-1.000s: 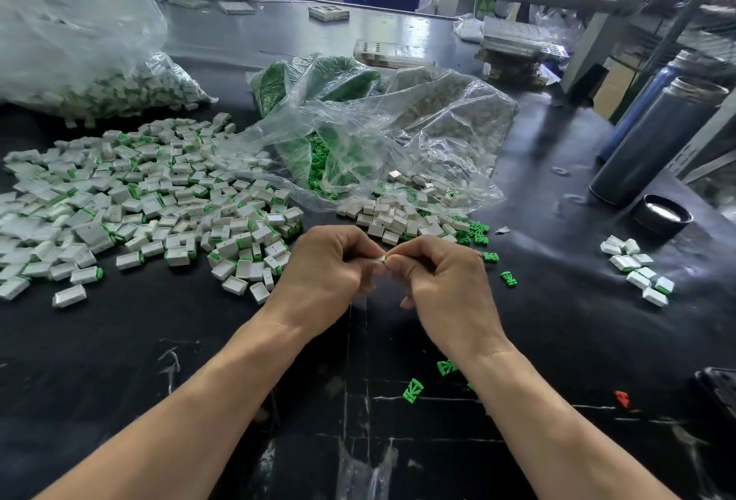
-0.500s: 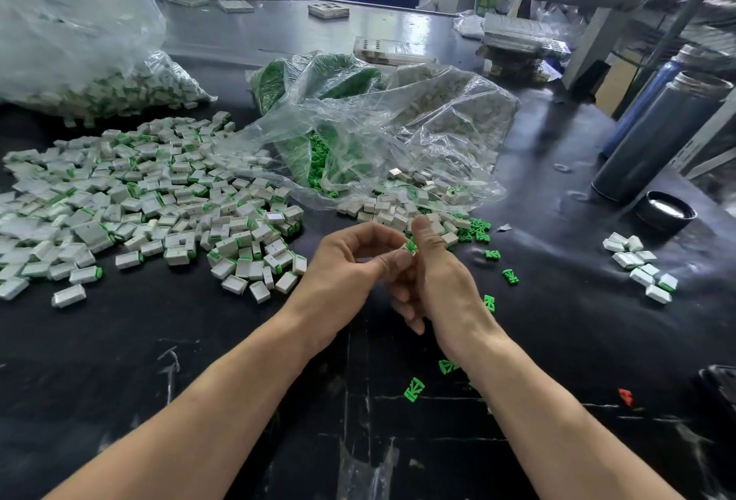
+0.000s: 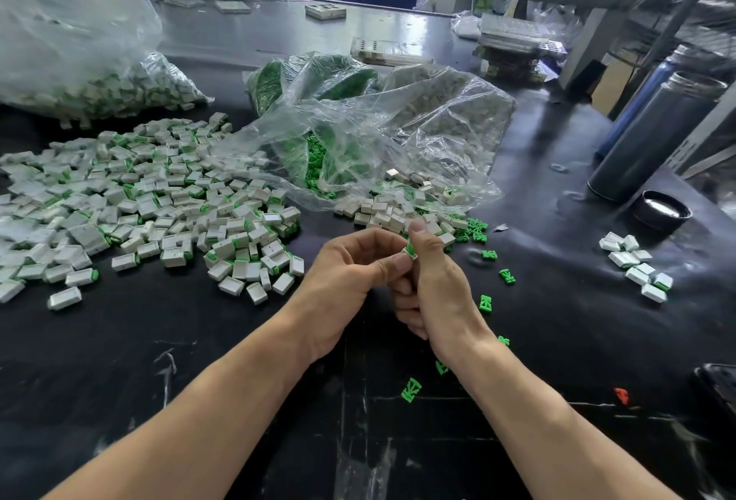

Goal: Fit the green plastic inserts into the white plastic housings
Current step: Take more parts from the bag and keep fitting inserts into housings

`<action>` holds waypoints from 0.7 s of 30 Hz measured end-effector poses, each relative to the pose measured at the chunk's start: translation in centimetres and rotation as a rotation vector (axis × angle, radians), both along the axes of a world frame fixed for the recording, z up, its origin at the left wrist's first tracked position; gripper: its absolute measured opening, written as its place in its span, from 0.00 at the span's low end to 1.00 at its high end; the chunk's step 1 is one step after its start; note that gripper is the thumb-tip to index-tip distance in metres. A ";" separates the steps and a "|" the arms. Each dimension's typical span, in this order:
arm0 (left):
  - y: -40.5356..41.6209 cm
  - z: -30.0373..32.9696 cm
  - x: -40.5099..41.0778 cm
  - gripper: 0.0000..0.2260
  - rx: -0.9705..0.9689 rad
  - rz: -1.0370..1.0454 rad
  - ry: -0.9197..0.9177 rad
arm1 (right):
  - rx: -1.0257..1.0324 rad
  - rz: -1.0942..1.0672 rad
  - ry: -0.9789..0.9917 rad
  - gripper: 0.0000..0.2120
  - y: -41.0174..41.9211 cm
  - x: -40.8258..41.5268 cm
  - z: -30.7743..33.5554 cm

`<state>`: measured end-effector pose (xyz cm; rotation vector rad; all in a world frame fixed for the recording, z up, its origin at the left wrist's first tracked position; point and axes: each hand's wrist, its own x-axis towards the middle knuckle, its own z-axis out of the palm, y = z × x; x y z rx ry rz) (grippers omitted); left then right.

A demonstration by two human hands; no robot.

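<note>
1. We find both hands, left hand [image 3: 350,280] and right hand [image 3: 436,280], touching at centre above the table [image 3: 199,360].
2. A small part [image 3: 410,250] sits between their fingertips.
3. Left of the hands lies a broad pile of housings [image 3: 139,204].
4. Behind the hands lies an open bag [image 3: 378,133], with loose housings spilling at its near edge.
5. Loose inserts [image 3: 485,302] lie right of the hands.
6. Far right stand two flasks [image 3: 653,137]; a small cluster of housings [image 3: 637,264] lies nearer.
</note>
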<state>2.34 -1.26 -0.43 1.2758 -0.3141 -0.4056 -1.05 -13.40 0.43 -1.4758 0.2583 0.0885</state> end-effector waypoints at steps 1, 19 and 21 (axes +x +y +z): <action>0.0 0.0 0.0 0.02 -0.003 -0.001 0.004 | 0.002 -0.011 -0.004 0.38 0.1 0.0 0.0; -0.3 0.3 -0.2 0.04 -0.026 0.012 0.074 | 0.038 -0.125 -0.064 0.33 0.8 0.0 -0.4; -0.4 0.2 -0.2 0.04 -0.022 0.019 0.077 | 0.045 -0.127 -0.056 0.35 0.8 0.0 -0.3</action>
